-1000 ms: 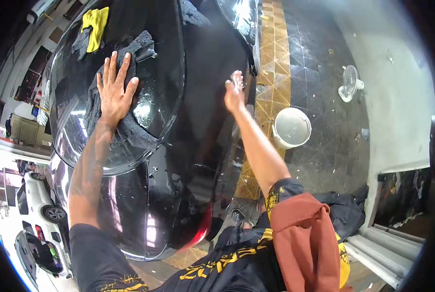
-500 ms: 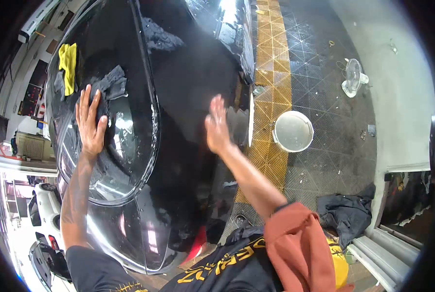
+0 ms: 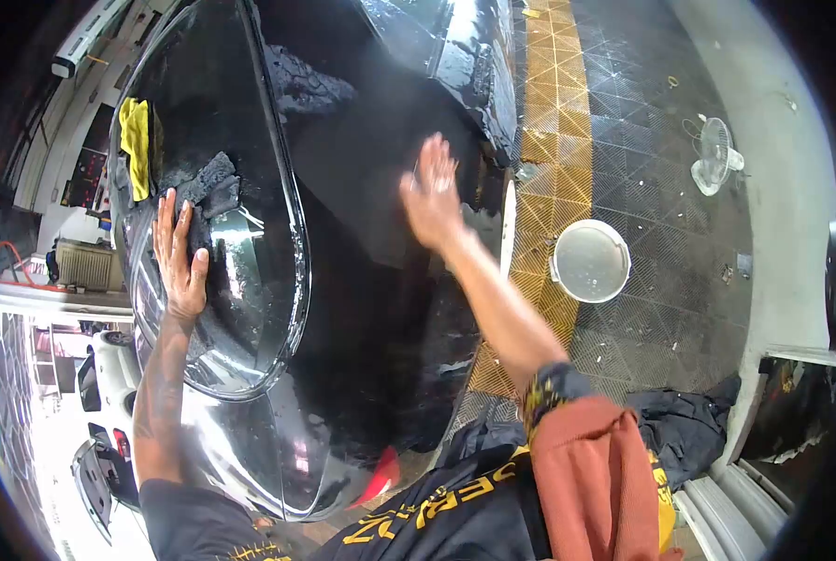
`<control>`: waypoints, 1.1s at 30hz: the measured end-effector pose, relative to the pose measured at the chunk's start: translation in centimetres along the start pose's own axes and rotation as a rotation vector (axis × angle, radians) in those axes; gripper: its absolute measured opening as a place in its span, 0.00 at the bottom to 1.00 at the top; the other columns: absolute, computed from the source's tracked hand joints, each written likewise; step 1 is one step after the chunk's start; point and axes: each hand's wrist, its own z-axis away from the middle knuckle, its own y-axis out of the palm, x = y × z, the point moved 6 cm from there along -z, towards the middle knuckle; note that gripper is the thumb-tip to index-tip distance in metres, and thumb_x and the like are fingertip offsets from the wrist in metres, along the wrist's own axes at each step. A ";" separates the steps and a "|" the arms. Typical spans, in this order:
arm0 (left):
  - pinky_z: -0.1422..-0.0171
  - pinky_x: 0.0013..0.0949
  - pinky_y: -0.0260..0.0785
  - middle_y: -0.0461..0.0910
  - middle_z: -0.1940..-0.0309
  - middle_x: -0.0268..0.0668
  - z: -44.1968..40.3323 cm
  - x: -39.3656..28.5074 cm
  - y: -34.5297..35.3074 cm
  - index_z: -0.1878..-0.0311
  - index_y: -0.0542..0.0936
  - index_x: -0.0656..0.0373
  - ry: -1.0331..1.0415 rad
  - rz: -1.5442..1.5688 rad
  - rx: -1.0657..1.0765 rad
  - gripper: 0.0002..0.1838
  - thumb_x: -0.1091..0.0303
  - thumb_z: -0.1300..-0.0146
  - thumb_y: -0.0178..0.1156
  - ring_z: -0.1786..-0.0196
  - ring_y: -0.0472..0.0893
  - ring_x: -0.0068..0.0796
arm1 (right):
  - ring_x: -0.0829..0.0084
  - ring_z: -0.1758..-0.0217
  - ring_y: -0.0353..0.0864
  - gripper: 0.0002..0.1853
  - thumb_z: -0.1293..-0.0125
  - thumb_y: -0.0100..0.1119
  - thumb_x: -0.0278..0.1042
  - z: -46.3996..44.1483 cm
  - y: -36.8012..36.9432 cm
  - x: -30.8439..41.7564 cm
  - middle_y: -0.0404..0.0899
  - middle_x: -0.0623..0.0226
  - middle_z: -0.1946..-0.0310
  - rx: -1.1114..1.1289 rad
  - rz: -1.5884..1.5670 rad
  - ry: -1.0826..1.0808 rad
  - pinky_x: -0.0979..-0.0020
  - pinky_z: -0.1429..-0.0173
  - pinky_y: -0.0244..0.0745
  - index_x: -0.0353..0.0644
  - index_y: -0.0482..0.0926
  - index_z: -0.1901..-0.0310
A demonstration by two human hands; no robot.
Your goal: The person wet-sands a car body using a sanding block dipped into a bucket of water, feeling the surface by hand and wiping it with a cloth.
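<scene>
Right hand point(image 3: 430, 196) shifted farther up black car panel point(image 3: 362, 234) since last frame; fingers slightly spread, contact unclear. Left hand point(image 3: 177, 257) flat on gray cloth point(image 3: 214, 184) on glass point(image 3: 208, 93), fingers slightly apart, thumb out. Shirt point(image 3: 418, 538): yellow letters point(image 3: 434, 510), only "ER" readable.

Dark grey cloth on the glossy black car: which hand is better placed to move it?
Left hand, likely: its fingers touch the cloth; the right hand is well away from it.

Bucket point(image 3: 590, 298) right of car point(image 3: 367, 309)
</scene>
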 end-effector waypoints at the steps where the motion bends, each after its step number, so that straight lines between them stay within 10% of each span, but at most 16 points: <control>1: 0.16 0.55 0.32 0.54 0.19 0.47 0.2 0.1 0.0 0.23 0.65 0.58 -0.003 0.008 0.001 0.35 0.47 0.25 0.43 0.16 0.49 0.49 | 0.34 0.17 0.40 0.36 0.22 0.40 0.43 -3.6 1.1 -2.8 0.40 0.32 0.21 0.042 0.129 0.055 0.44 0.17 0.39 0.26 0.48 0.22; 7: 0.16 0.54 0.32 0.54 0.19 0.47 0.3 0.2 0.1 0.23 0.66 0.58 -0.023 -0.009 -0.003 0.34 0.47 0.25 0.42 0.16 0.49 0.48 | 0.35 0.17 0.40 0.33 0.24 0.39 0.34 5.6 -1.1 6.6 0.43 0.34 0.20 0.137 -0.138 -0.144 0.41 0.17 0.39 0.28 0.48 0.22; 13: 0.16 0.54 0.32 0.54 0.19 0.48 0.4 0.4 0.1 0.23 0.66 0.59 -0.017 0.000 0.007 0.35 0.47 0.26 0.42 0.16 0.49 0.49 | 0.34 0.18 0.45 0.32 0.24 0.42 0.32 -7.9 0.4 -1.3 0.44 0.33 0.21 0.057 0.173 -0.174 0.41 0.18 0.46 0.23 0.50 0.24; 17: 0.16 0.54 0.33 0.55 0.19 0.48 0.3 0.3 0.1 0.23 0.65 0.58 -0.014 0.000 -0.001 0.35 0.46 0.26 0.43 0.16 0.50 0.49 | 0.40 0.15 0.38 0.35 0.23 0.42 0.38 1.4 -0.1 2.2 0.41 0.41 0.18 0.063 -0.169 -0.143 0.44 0.16 0.36 0.38 0.47 0.19; 33: 0.16 0.55 0.34 0.55 0.19 0.48 0.2 0.2 -0.1 0.23 0.65 0.58 -0.001 -0.010 0.017 0.34 0.46 0.24 0.40 0.16 0.49 0.51 | 0.35 0.17 0.41 0.32 0.24 0.42 0.33 -7.5 0.7 -4.0 0.43 0.34 0.20 0.067 0.005 -0.010 0.43 0.17 0.42 0.26 0.51 0.23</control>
